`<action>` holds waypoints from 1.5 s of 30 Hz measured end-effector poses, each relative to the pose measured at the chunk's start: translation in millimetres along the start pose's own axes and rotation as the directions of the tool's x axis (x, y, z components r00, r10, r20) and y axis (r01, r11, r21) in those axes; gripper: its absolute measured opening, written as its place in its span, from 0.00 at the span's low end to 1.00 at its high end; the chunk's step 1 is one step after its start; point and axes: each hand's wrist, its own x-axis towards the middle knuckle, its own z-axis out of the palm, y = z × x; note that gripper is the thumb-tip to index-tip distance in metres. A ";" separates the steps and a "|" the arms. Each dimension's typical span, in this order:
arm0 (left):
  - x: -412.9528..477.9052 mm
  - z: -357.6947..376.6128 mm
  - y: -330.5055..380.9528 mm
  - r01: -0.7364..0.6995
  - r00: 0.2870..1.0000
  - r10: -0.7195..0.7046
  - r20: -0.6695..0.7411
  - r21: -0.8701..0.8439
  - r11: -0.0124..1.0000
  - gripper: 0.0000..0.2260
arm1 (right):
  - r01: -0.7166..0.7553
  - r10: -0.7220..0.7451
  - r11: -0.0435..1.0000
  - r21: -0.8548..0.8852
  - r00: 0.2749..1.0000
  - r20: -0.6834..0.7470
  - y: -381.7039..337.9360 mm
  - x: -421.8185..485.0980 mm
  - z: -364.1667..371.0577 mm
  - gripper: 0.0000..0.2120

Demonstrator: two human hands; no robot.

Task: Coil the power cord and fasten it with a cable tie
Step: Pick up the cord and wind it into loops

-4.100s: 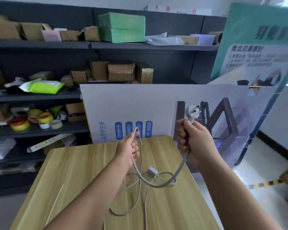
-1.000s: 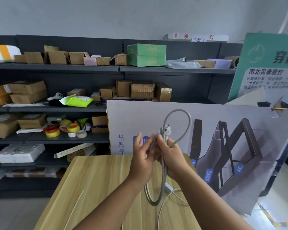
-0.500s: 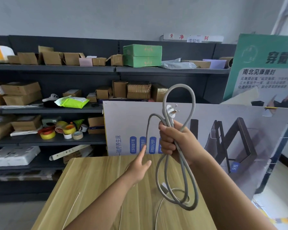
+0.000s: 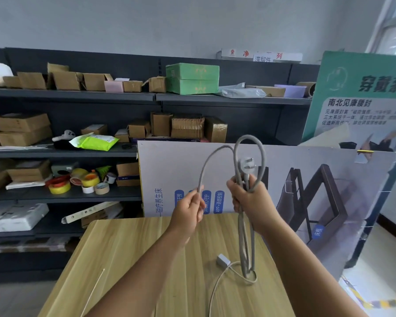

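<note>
My right hand (image 4: pixel 253 202) grips a bundle of loops of the grey power cord (image 4: pixel 249 243), held upright above the wooden table (image 4: pixel 128 259). The plug (image 4: pixel 247 164) sticks up out of my fist. One loop arches left to my left hand (image 4: pixel 189 209), which pinches that strand. The lower loops hang down to the tabletop. A thinner white lead with a small white block (image 4: pixel 223 260) lies on the table. The thin white cable tie (image 4: pixel 93 291) rests near the table's left edge, apart from both hands.
Dark shelving (image 4: pixel 78 97) with cardboard boxes, tape rolls and packages fills the back and left. A large printed board (image 4: pixel 306 191) stands right behind the table. A green poster (image 4: pixel 361 99) leans at the right. Floor with striped tape shows at the bottom right.
My left hand, open and below the cord half a second ago, has risen and pinched the strand of the left loop. The right hand keeps holding the bundle, slightly lower.
</note>
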 end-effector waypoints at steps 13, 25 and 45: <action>-6.0 12.3 55.5 -0.208 0.972 0.222 -0.075 0.160 0.965 0.10 | -0.144 0.111 0.973 0.178 0.976 0.185 29.2 -9.6 39.4 0.06; -34.4 -24.7 14.8 0.216 0.861 -0.453 0.230 0.642 0.736 0.21 | -0.082 0.165 0.915 0.395 0.970 -0.181 19.5 15.6 9.5 0.08; 6.7 -61.3 -50.4 0.373 0.632 -0.754 -0.180 -0.782 0.499 0.06 | -0.137 0.078 0.921 0.366 0.982 0.171 -8.5 -8.0 -26.7 0.12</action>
